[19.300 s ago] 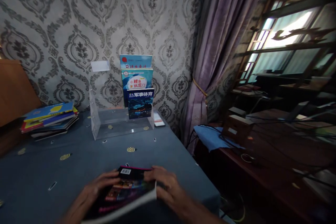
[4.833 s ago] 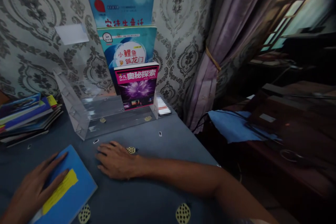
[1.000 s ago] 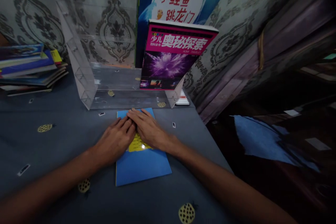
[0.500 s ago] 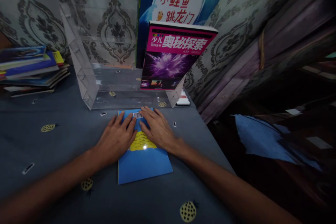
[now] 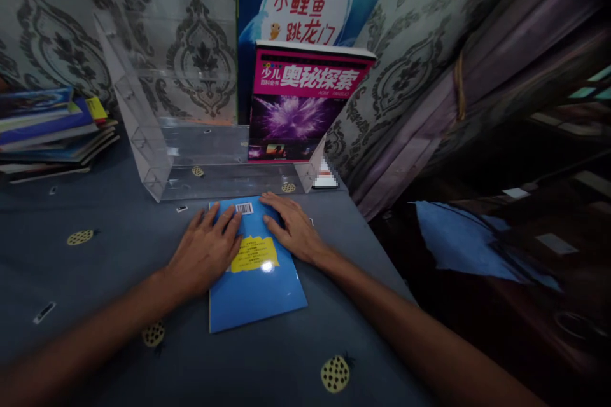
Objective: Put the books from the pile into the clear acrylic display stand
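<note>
Booklet point(image 5: 258, 280) lies flat, long axis toward acrylic stand point(image 5: 210, 165); left hand point(image 5: 205, 251), right hand point(image 5: 296, 232) press open-palmed.

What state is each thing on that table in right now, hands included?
blue book: flat on the tablecloth, closed, barcode side up.
left hand: open, palm down on the book.
right hand: open, resting on the book's right edge.
clear stand: upright, left part unfilled.
pink book: standing in the stand.
book stack: lying flat, piled.

Both forearms are bare, left hand point(image 5: 206, 253) and right hand point(image 5: 296, 232) ungloved.
</note>
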A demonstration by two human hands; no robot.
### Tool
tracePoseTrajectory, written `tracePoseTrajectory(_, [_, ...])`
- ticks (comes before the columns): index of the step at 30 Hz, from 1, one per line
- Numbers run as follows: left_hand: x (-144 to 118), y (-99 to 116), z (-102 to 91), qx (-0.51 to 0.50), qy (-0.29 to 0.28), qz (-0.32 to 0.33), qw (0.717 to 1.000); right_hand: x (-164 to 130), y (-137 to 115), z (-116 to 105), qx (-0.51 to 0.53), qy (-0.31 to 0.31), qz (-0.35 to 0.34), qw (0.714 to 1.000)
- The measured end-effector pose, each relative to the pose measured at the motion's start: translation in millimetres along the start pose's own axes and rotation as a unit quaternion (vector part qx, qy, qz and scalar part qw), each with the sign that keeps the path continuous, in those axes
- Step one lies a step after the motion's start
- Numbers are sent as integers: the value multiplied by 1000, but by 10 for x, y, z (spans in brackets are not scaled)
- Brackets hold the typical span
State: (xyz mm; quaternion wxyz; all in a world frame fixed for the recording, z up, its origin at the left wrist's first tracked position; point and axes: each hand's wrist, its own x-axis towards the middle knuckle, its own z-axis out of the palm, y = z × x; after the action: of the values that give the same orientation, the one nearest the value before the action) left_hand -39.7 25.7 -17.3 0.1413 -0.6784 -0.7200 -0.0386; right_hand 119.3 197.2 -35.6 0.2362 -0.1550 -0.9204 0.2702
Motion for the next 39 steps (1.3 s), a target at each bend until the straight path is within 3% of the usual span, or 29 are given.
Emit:
tracePoseTrajectory(8, [90,-140,14,-71,8,35,997,89,56,-56,138,38,39,989])
tracePoseTrajectory(22, [542,-17,81,-140,10,89,986,133,115,-13,175,62,46,982])
tracePoseTrajectory(39, [479,26,39,-191,-15,168,967,147,163,32,189,62,29,980])
